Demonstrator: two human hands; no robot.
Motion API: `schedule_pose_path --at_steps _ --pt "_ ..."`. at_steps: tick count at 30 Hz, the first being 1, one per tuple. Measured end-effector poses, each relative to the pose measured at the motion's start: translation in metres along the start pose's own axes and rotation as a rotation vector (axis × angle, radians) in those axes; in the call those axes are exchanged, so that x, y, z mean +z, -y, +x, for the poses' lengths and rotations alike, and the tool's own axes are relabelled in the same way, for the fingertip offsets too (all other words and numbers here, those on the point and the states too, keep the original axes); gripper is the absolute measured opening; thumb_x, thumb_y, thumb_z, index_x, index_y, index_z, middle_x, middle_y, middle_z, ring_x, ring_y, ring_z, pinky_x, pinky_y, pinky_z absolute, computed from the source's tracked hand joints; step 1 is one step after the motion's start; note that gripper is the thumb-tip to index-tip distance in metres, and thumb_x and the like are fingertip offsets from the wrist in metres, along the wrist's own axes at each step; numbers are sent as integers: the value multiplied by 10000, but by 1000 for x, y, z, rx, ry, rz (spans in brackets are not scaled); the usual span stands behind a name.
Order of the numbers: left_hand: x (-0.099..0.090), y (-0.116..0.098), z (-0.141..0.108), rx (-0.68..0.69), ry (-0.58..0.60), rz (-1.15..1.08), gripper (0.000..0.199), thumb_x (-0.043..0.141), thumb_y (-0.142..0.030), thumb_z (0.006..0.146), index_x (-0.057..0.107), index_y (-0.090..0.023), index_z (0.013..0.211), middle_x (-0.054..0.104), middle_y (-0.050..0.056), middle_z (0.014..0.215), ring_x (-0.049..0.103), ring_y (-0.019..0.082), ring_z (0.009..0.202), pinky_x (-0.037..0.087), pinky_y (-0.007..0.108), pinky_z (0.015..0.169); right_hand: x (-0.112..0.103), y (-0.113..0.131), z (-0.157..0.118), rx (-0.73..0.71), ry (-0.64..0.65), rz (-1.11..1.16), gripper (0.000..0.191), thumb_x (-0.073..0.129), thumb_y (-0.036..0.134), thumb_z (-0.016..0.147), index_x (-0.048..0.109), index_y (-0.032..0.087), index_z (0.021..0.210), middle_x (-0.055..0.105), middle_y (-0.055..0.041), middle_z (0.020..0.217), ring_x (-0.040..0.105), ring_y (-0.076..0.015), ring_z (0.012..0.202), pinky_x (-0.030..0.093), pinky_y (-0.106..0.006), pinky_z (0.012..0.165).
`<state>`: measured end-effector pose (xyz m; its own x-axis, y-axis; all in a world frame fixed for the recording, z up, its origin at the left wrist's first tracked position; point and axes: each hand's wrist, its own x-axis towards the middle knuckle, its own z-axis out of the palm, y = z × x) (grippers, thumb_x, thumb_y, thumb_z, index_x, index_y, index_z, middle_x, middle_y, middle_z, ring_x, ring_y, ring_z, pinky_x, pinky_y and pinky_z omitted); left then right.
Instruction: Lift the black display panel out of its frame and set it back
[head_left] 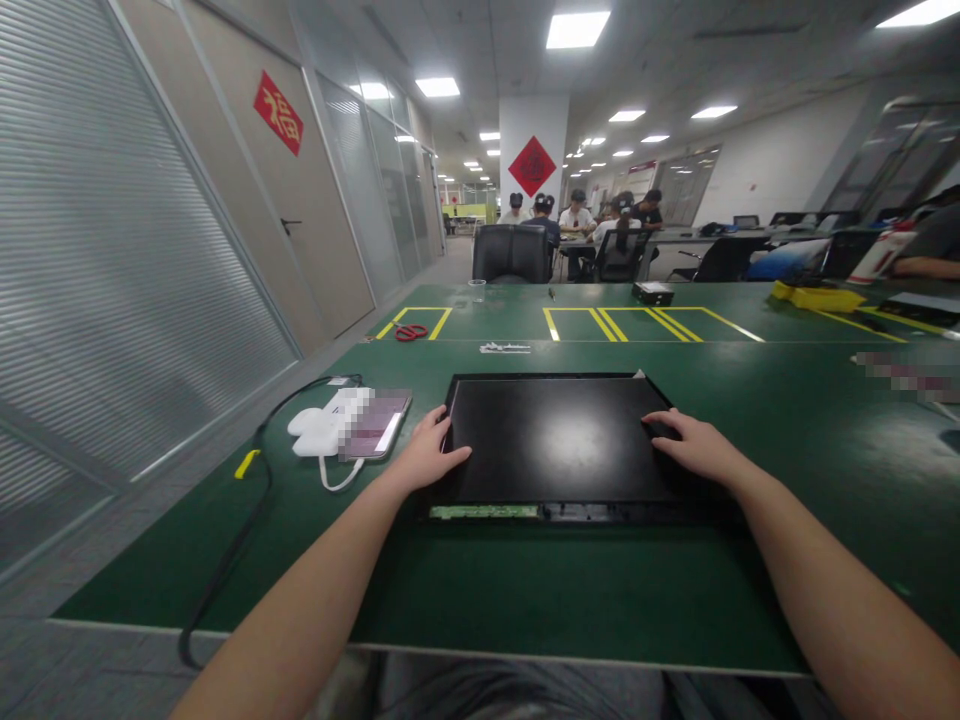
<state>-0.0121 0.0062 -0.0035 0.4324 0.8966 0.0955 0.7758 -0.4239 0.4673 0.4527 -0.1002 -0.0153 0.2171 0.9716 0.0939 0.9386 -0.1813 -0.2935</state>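
A flat black display panel (547, 440) lies on the green table (585, 590), with a green circuit strip (484, 512) along its near edge. My left hand (433, 455) rests at the panel's left edge, thumb over the screen and fingers apart at the side. At the right edge is my right hand (694, 443), its thumb and fingers spread over the screen's border. Both hands touch the panel without their fingers closing round it. A small pale tab shows at the panel's far right corner.
Left of the panel lie a phone (382, 425), white devices (319, 430) and a black cable (262, 490). Red scissors (411, 332), small white pieces (505, 348), a black box (652, 293) and a yellow object (817, 297) are farther back. People sit beyond the table.
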Motion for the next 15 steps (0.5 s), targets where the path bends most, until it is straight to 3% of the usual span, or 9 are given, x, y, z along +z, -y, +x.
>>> schedule_pose_path --at_steps 7,15 --pt "0 2 0 3 -1 -3 699 653 -503 844 613 -92 1409 370 231 1670 375 388 1540 303 503 1269 0 3 2 -3 -4 30 467 594 375 822 748 307 1257 739 -71 1305 523 -328 1432 470 -469 1133" --pt "0 0 0 14 3 21 680 646 -475 859 607 -85 1415 376 244 1663 368 384 1545 290 505 1274 2 5 0 -5 -13 28 482 582 396 832 750 280 1268 718 -73 1351 530 -323 1426 459 -455 1148"
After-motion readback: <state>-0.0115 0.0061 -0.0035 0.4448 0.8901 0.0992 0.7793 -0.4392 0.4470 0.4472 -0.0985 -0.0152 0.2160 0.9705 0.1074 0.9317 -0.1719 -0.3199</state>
